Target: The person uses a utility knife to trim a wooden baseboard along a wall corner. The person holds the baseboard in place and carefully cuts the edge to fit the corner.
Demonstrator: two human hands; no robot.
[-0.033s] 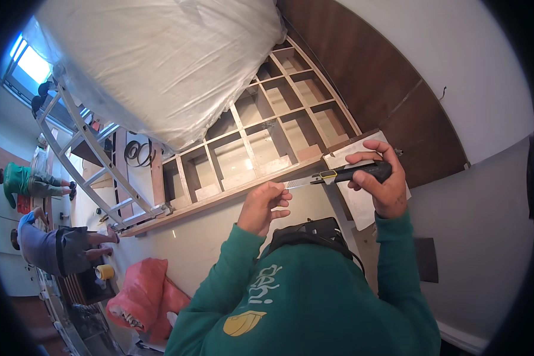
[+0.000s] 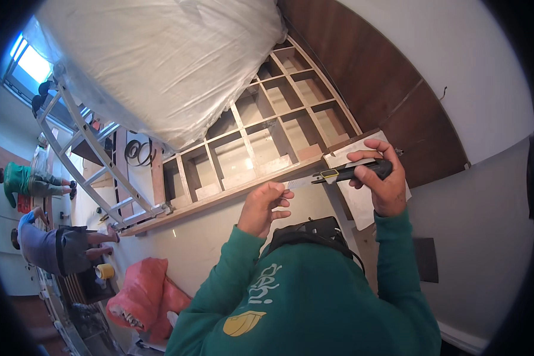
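1. Green sleeves [image 2: 231,261] covered both arms, on the near side of the wooden frame [image 2: 219,199].
2. The left hand [image 2: 258,210] pinched the end of the thin blade [image 2: 301,183] with its thumb and finger, in front of the frame.
3. The right hand [image 2: 388,190] gripped the black handle of the cutter knife [image 2: 371,171], which was held up near the frame's right end.
4. Behind that hand, a white sheet [image 2: 359,206] lay by the frame's right end.
5. A red sack [image 2: 142,291] sat nearer than the frame's left end.
6. A metal ladder [image 2: 102,156] stood at the frame's left end.
7. Something big, wrapped in clear plastic [image 2: 160,65], hid the frame's back part.
8. Two people [image 2: 44,249] were far left of the frame.
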